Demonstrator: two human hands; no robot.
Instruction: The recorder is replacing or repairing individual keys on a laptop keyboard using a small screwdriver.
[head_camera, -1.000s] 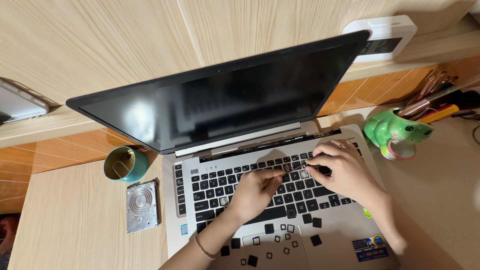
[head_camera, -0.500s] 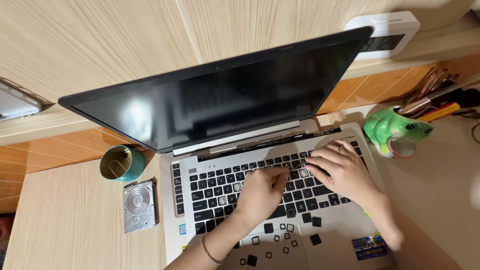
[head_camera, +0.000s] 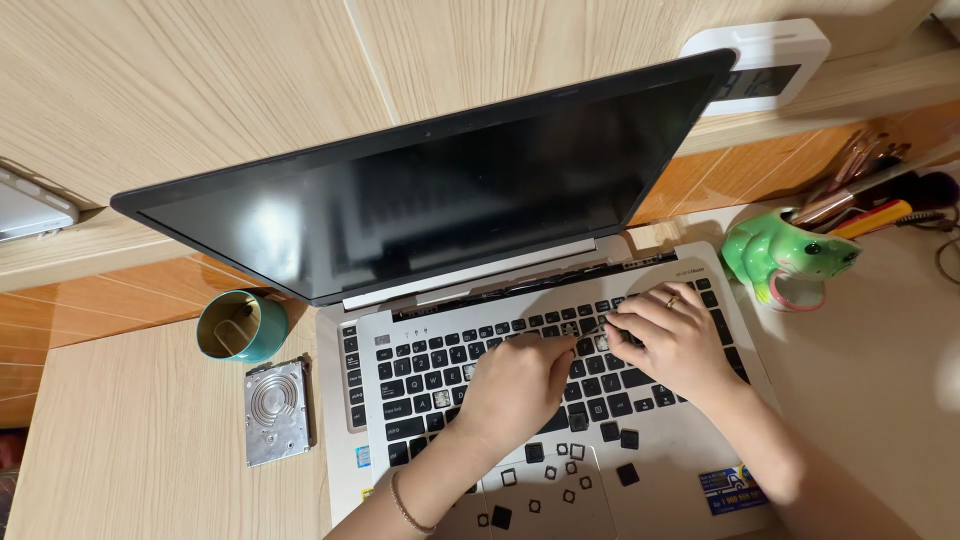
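An open silver laptop (head_camera: 660, 470) with a dark screen lies on the desk. Some keys of its black keyboard (head_camera: 440, 375) are off, showing bare sockets. My left hand (head_camera: 515, 385) rests curled on the middle keys, its fingertips at an exposed socket (head_camera: 570, 330). My right hand (head_camera: 675, 340), with a ring on one finger, reaches left to the same spot and seems to pinch a thin pale tool (head_camera: 595, 328). The two sets of fingertips almost meet. Loose black keycaps and small square frames (head_camera: 565, 470) lie scattered on the palm rest and touchpad.
A teal cup (head_camera: 242, 328) and a bare hard drive (head_camera: 276, 412) sit left of the laptop. A green frog-shaped holder (head_camera: 785, 258) with pens and brushes stands at the right. A white device (head_camera: 765, 60) rests on the wooden ledge behind.
My left hand has slid up and to the right on the keyboard, closer to my right fingertips. My right hand stays in nearly the same place.
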